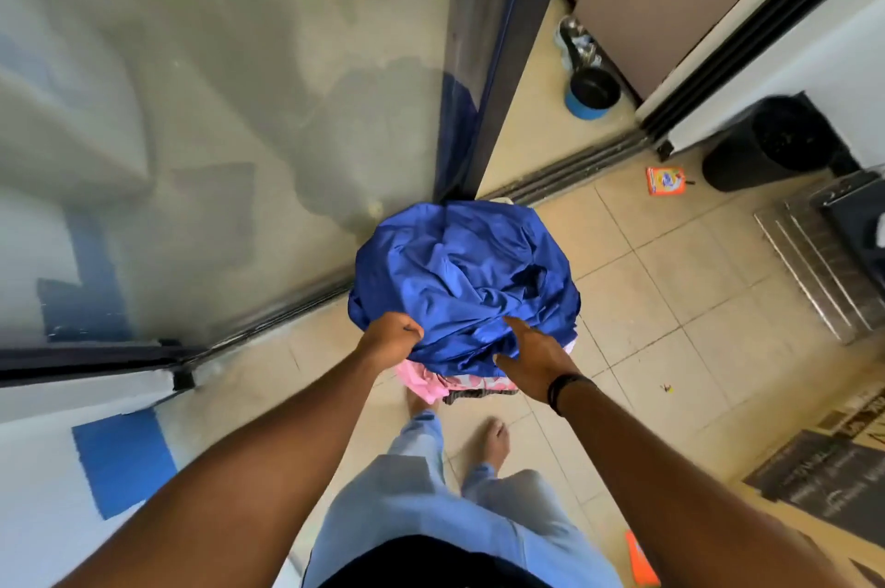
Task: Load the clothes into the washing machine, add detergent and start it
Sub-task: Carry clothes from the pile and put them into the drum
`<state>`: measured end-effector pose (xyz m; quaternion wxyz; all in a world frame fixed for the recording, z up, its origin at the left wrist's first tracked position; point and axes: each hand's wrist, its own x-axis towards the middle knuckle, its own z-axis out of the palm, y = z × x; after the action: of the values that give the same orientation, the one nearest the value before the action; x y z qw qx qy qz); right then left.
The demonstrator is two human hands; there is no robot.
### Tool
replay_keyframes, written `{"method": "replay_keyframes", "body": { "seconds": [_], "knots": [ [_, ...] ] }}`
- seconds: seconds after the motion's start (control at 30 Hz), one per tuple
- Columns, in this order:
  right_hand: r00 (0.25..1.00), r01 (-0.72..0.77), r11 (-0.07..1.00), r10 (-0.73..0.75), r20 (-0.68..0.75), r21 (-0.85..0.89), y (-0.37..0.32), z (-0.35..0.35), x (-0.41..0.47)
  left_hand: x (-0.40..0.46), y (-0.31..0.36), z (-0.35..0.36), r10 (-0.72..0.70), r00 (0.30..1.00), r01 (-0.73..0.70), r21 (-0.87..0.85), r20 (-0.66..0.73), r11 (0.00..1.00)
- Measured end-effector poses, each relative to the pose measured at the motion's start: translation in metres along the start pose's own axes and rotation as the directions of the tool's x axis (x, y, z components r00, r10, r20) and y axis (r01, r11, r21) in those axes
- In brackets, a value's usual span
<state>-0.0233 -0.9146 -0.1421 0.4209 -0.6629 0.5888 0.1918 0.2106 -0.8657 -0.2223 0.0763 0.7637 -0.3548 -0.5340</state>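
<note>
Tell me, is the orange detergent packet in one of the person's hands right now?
No, the orange detergent packet lies on the tiled floor while the left hand grips the blue cloth and the right hand rests on it.

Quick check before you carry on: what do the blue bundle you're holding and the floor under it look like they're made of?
Blue bundle: thin woven cloth, likely smooth synthetic or satin-like, judging by its soft sheen and sharp crumpled folds. Left hand grips its edge; right hand rests flat on it. Floor: glazed beige ceramic-looking tiles, with straight grout lines and dull reflections.
</note>
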Motion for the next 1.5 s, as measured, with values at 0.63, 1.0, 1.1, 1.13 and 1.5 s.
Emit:
{"method": "replay_keyframes", "body": {
  "seconds": [0.63, 1.0, 1.1, 1.13, 1.5],
  "knots": [
    [0.965, -0.055, 0.998, 0.06, 0.254, -0.027, 0.021, 0.047, 0.064, 0.121, -0.006, -0.028, -0.168, 0.958, 0.213, 0.189, -0.231, 0.959],
    [0.988, 0.125, 0.969, -0.102, -0.117, 0.212, -0.026, 0.0, 0.013, -0.079, 0.116, -0.049, 0.38, 0.915, -0.395, -0.503, -0.137, 0.769],
    [0.979, 0.098, 0.923, -0.022, -0.201, 0.373, -0.037, -0.007, 0.001, -0.133, 0.145, -0.06, 0.479, 0.86, -0.487, -0.558, -0.173, 0.672],
    [0.975, 0.098, 0.901, -0.001, -0.223, 0.423, -0.038, -0.007, -0.002, -0.151, 0.154, -0.065, 0.524, 0.834, -0.521, -0.556, -0.172, 0.647],
    [0.889, 0.11, 0.651, 0.274, -0.367, 0.751, -0.057, -0.044, -0.028, -0.15, 0.136, -0.094, 0.609, 0.786, -0.604, -0.334, -0.103, 0.723]
  ]
}}
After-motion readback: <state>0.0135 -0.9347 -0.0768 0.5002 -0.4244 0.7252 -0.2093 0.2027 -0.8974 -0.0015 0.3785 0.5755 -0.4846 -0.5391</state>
